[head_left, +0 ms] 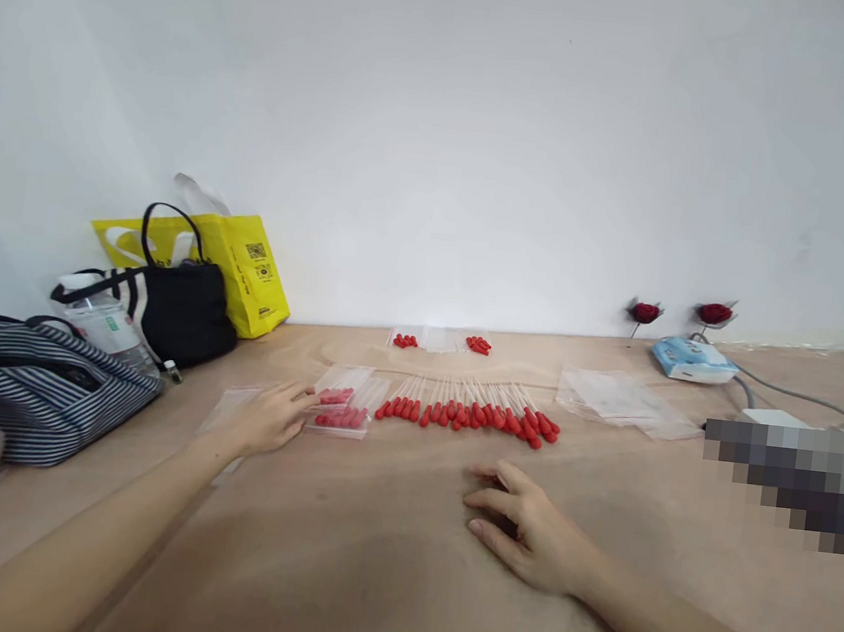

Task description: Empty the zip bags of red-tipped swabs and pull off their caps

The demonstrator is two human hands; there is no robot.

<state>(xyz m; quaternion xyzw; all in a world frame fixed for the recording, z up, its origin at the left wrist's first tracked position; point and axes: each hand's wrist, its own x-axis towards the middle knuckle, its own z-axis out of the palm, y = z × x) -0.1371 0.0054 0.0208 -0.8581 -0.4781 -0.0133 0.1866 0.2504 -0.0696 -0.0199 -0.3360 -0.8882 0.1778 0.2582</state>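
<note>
My left hand reaches over the wooden tabletop with its fingers stretched out, the tips at the left edge of a clear zip bag. Inside that bag are red-tipped sticks. It overlaps another zip bag that also has red tips inside. To their right, several thin white sticks with red bulb-shaped ends lie fanned in a row, red ends towards me. My right hand rests on the table in front of the row, fingers loosely bent and apart, nothing in them. A flat clear bag is partly hidden beneath my left hand and wrist.
Against the wall lie clear bags with red-tipped sticks. Flat plastic bags are on the right, near a blue-white tissue pack, cables and dark red flowers. A striped bag, black bag and yellow bag stand left.
</note>
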